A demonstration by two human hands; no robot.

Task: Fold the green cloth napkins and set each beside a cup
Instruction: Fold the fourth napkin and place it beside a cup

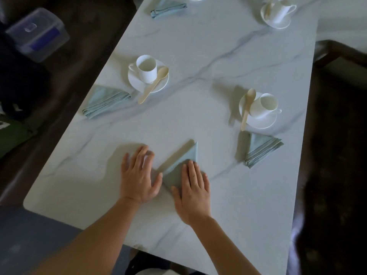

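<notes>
White marble-patterned table (pixel 198 56) with grey veining; pale green napkins (pixel 105 102); plain white cups (pixel 147 70) and saucers (pixel 136 85); light beige spoons (pixel 152 88); translucent box (pixel 37 34) showing dark blue inside.

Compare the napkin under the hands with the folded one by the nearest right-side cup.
The napkin in progress is pressed flat by the right hand, the left hand at its edge; the finished napkin lies untouched. The finished napkin lies beside a cup; the napkin in progress has none near. Both are pale green triangles.
</notes>
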